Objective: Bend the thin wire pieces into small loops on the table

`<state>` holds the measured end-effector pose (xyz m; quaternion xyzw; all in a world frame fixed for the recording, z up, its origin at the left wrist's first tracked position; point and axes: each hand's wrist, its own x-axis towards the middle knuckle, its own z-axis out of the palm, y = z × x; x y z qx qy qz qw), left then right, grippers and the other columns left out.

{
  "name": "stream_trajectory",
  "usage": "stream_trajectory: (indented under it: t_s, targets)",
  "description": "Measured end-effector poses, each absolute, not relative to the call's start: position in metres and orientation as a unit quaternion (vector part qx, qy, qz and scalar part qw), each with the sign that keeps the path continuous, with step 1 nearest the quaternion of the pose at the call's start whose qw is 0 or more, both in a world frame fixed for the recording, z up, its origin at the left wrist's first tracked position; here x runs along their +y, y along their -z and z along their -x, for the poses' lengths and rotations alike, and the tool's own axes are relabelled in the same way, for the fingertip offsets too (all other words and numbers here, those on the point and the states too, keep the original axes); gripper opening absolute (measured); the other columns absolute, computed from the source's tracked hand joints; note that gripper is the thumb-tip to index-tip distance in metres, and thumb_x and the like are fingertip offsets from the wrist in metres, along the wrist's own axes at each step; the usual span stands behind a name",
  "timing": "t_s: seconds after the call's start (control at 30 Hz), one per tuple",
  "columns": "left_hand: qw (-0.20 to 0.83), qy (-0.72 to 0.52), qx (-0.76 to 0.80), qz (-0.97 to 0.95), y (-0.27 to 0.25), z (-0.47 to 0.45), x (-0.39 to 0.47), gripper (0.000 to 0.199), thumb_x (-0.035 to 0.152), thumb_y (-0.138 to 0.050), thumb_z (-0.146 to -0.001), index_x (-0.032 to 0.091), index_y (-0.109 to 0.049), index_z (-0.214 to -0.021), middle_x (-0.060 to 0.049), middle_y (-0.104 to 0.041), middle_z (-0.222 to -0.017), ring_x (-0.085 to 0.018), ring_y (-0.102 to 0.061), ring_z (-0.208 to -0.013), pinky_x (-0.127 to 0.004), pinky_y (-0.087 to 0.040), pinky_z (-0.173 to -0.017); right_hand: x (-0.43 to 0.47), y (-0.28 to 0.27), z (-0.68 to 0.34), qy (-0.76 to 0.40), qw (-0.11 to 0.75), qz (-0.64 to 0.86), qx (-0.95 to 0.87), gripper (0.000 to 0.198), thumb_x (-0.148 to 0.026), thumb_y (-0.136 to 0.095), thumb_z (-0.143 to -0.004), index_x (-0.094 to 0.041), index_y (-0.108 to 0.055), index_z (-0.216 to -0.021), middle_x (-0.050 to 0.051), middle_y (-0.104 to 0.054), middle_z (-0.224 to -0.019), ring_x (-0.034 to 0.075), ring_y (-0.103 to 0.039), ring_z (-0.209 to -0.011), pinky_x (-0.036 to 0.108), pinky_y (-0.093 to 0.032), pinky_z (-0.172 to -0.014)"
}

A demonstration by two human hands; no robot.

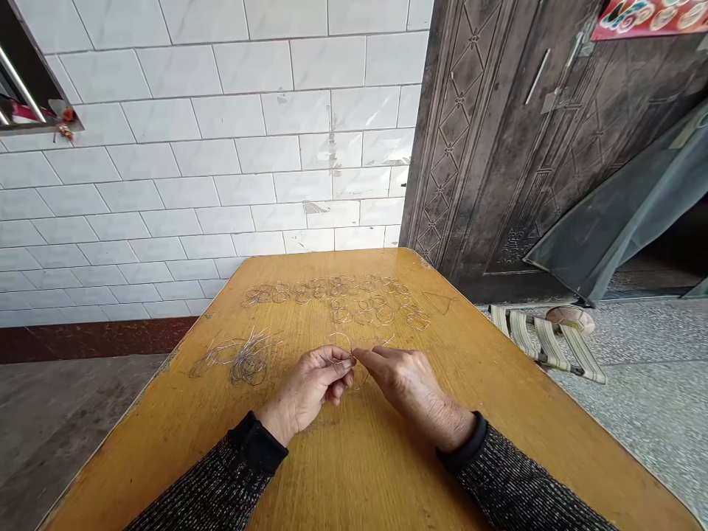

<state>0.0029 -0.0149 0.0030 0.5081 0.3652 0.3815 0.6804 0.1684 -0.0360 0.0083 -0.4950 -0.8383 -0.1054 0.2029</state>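
Note:
Between my two hands is a thin wire (344, 338), bent into a loop that rises above the fingers. My left hand (315, 380) pinches it between thumb and forefinger. Close against it, my right hand (406, 376) has its fingertips together on the wire where it meets the left thumb; the back of the hand hides most of the grip. A loose wire end sticks up behind the right fingers. To the left of my left hand lies a tangled bundle of loose wires (248, 361). Beyond the hands, wires bent into loops (318, 289) lie in rows.
The wooden table (487, 457) stands against a white tiled wall (221, 162). At the far right of the rows lies a single wire piece (439, 301). A dark carved door (476, 147) and a striped folding stool (547, 343) are to the right, beside a ball (569, 318).

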Motion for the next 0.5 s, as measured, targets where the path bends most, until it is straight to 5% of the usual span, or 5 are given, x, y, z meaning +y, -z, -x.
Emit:
stream_trajectory:
  t_s: [0.5]
  targets:
    - [0.53,-0.372,0.362,-0.671,-0.0087,-0.0038,-0.019,0.017,0.031,-0.062,-0.071,0.015,-0.057,-0.075,0.004,-0.05,-0.057,-0.007,-0.043,-0.045,-0.02,-0.035,-0.045,-0.0333,-0.0052,-0.169,0.147,0.183,0.487,-0.841,0.016,-0.014,-0.046,-0.084,-0.022,-0.059,-0.089,0.001,-0.06,-0.065,0.011,-0.052,-0.053,0.026,-0.019,-0.046]
